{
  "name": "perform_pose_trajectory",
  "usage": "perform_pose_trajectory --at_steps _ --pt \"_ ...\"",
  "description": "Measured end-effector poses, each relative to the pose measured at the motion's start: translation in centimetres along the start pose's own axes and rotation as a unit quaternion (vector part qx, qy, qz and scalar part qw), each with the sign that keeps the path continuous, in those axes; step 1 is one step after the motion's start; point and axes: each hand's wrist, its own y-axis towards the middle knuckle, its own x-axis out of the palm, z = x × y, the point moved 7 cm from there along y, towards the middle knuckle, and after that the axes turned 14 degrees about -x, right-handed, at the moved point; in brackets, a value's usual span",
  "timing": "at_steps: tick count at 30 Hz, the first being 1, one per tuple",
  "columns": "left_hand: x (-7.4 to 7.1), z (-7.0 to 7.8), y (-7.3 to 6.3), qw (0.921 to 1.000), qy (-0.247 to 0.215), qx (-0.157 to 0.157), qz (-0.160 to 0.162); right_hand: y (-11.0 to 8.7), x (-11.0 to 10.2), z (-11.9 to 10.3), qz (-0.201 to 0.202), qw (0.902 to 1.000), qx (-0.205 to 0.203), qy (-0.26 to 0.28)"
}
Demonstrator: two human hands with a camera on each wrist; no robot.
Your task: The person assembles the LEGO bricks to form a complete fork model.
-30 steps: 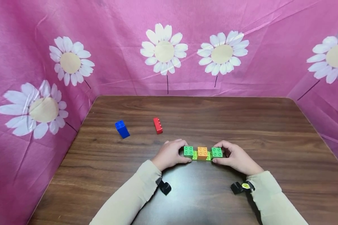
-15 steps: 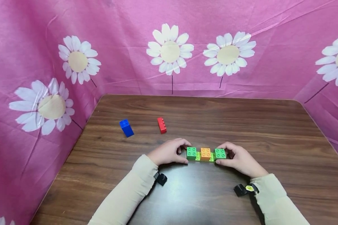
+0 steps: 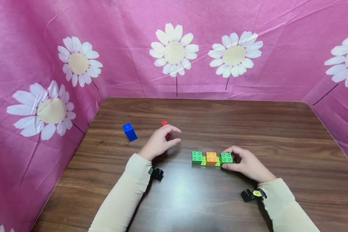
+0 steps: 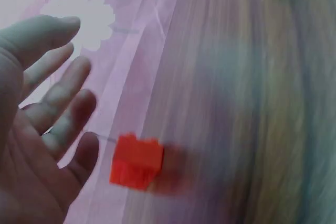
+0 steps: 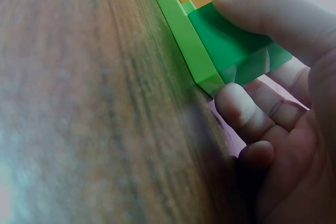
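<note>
My left hand (image 3: 159, 141) hovers by a red building brick (image 3: 164, 123), which it partly hides in the head view. In the left wrist view its fingers are spread with nothing between them, and the red brick (image 4: 137, 158) lies apart from them. At the right end of a long lime-green brick (image 5: 184, 40), my right hand (image 3: 246, 162) pinches a green brick (image 3: 227, 157) between thumb and fingers. An orange brick (image 3: 211, 158) sits mid-row on the lime one, and another green brick (image 3: 197, 157) stands on its left end.
A tall blue brick (image 3: 129, 132) stands left of my left hand on the brown wooden table (image 3: 264, 125). A pink cloth (image 3: 127, 48) with white daisies hangs behind the table's far edge and along its sides.
My left hand has let go of the row's left end and moved left and away from me to the red brick. The right hand keeps its grip on the right end.
</note>
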Motion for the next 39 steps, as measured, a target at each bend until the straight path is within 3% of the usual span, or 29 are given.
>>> perform_pose_trajectory --at_steps 5,10,13,17,26,33,39 --pt "-2.3 -1.6 0.6 0.9968 -0.024 -0.009 0.076 0.0 0.0 0.1 -0.001 1.0 0.004 0.008" --pt "-3.5 -4.0 1.2 0.9898 -0.044 -0.072 0.115 0.0 0.1 0.2 -0.003 0.9998 0.011 0.014" --pt "-3.5 -5.3 1.5 0.9875 -0.036 -0.114 0.103 -0.1 0.1 0.2 -0.002 0.9999 0.012 0.012" --pt "-3.1 -6.3 1.7 0.9873 -0.016 -0.144 0.065 -0.1 0.1 0.2 0.0 0.9999 0.011 0.013" --pt "-2.8 -6.8 1.7 0.9882 -0.004 -0.152 0.019 -0.1 0.0 0.1 0.003 0.9999 0.009 0.011" --pt "-2.7 -7.1 1.4 0.9851 -0.063 -0.159 0.016 0.0 0.0 0.2 0.002 0.9999 0.008 0.009" --pt "-2.8 -6.8 1.1 0.9809 -0.112 -0.159 -0.011 0.0 0.0 0.3 -0.002 0.9999 0.013 0.001"
